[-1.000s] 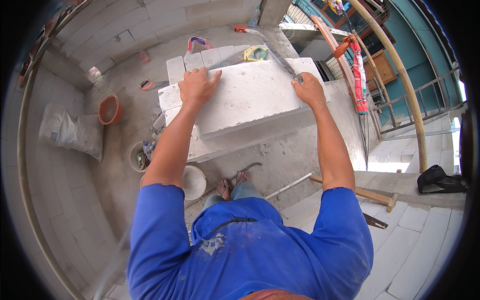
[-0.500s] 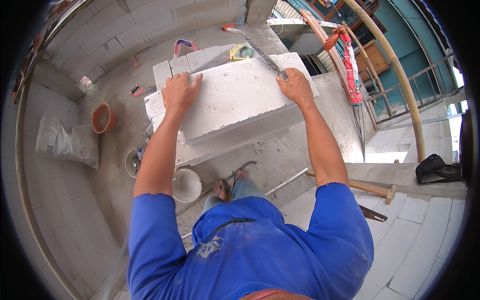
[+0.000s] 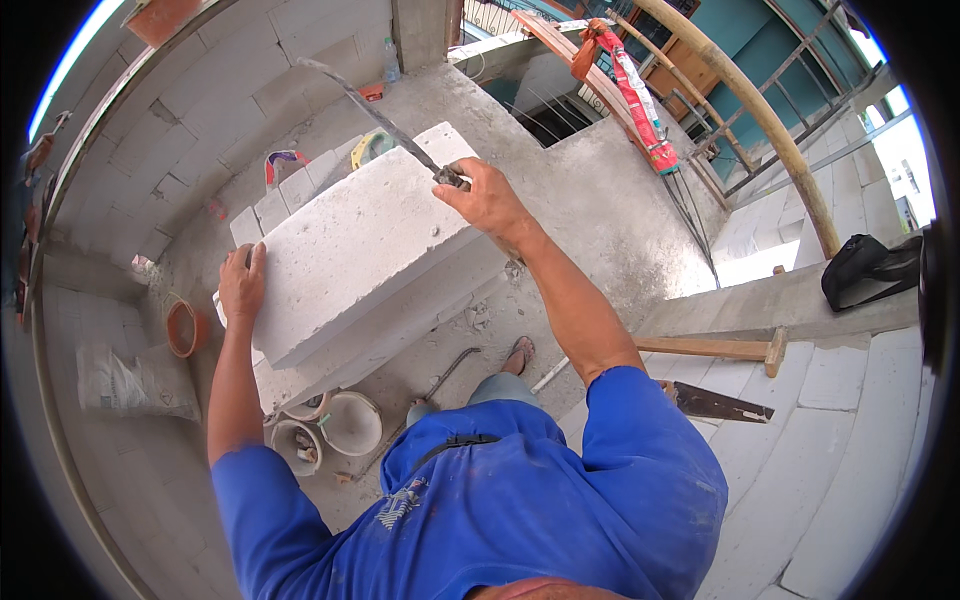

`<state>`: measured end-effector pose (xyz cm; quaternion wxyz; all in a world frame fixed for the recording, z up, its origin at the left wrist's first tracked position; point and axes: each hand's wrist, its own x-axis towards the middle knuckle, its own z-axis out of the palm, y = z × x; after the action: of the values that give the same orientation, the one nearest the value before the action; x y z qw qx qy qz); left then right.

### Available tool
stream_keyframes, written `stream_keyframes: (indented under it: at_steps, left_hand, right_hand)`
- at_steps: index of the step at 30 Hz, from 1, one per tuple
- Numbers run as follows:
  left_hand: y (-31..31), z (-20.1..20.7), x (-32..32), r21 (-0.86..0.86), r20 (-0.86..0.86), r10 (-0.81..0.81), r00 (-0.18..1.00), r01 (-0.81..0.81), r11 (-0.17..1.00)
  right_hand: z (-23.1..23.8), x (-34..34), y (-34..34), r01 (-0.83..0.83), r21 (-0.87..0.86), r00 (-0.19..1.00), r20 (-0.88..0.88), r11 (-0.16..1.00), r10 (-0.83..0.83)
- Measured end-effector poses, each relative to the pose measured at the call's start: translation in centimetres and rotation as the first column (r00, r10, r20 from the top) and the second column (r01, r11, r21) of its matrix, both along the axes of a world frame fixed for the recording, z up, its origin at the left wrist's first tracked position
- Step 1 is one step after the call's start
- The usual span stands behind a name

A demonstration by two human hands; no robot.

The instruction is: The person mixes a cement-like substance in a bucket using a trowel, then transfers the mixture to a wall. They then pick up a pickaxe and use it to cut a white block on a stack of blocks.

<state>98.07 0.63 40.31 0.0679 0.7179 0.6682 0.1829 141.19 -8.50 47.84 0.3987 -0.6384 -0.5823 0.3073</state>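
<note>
A large white lightweight concrete block (image 3: 365,235) lies on top of other white blocks. My left hand (image 3: 242,287) grips its left end, with the fingers over the top edge. In my right hand (image 3: 487,200), closed round its dark grip, is a long, thin, blade-like metal tool (image 3: 385,125). The tool extends up and left, above the block's far edge, and its exact kind is unclear. Just beyond the block, a yellow handle (image 3: 372,148) shows, its other parts hidden. Smaller white blocks (image 3: 297,190) stand in a row behind.
Two pale buckets (image 3: 352,424) (image 3: 297,447) stand near my feet, beside a dark hooked bar (image 3: 455,370). An orange bucket (image 3: 184,330) and a white sack (image 3: 140,385) are at left. A handsaw (image 3: 720,402) and wooden piece (image 3: 705,347) lie at right. A floor opening (image 3: 550,115) is ahead.
My view has turned, so the blocks appear further left. My left hand has shifted to the block's left end. My right hand has lifted the tool, which now points more to the left.
</note>
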Motion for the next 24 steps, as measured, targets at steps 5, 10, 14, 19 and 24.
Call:
stream_keyframes:
  at_steps: [5,10,14,19,24]
  left_hand:
    - [-0.4,-0.2,-1.9,0.01,-0.113,-0.006,0.994,0.008,1.0]
    - [-0.2,-0.3,-1.2,0.053,-0.407,0.113,0.906,-0.1,0.994]
    - [-1.2,2.9,4.2,-0.058,-0.639,0.186,0.746,-0.289,0.956]
    - [1.2,3.9,8.3,0.052,-0.512,0.222,0.83,-0.228,0.972]
    - [7.1,3.7,23.2,0.049,0.147,-0.048,0.988,0.042,0.998]
  right_hand:
    - [-4.4,11.2,-6.4,0.108,-0.12,0.983,-0.135,0.987,-0.124]
    - [-15.5,22.5,-17.9,0.249,-0.539,0.859,-0.261,0.805,-0.441]
    - [-22.8,29.3,-28.5,0.377,-0.669,0.865,0.006,0.641,-0.502]
    - [-22.9,34.1,-32.2,0.419,-0.695,0.864,0.106,0.584,-0.492]
    - [-23.6,38.3,-30.1,0.565,-0.575,0.778,0.133,0.591,-0.614]
